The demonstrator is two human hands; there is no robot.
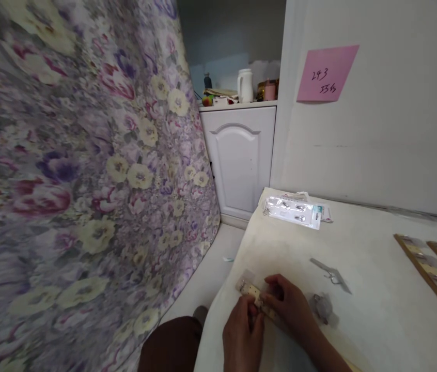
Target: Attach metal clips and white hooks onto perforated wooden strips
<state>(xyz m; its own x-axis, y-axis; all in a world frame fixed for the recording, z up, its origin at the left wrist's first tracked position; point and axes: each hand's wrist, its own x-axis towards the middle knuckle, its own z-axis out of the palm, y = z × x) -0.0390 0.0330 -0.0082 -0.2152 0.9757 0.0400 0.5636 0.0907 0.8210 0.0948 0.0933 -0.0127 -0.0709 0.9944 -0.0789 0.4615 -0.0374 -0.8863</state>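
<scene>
On the near part of the table, my left hand [244, 328] is closed, its thumb and fingers pinched at a narrow pale strip [254, 294]. From the other side, my right hand [290, 305] bends over the same strip, fingertips closed on it. Dark dots mark the strip's surface. At its far end sits a clear plastic square [245, 279] with a small metal piece. My fingers hide the strip's middle, so small parts between them cannot be made out. Just right of my right hand lies a crumpled clear-grey item [321, 308].
Beyond my right hand is a flat grey piece with a metal hook [332, 278]. Clear hook packaging [294, 211] lies at the table's far edge. Brown-edged strips [431, 271] with clear squares are at the right. A floral curtain [125, 155] hangs left; a white wall [389, 144] stands behind.
</scene>
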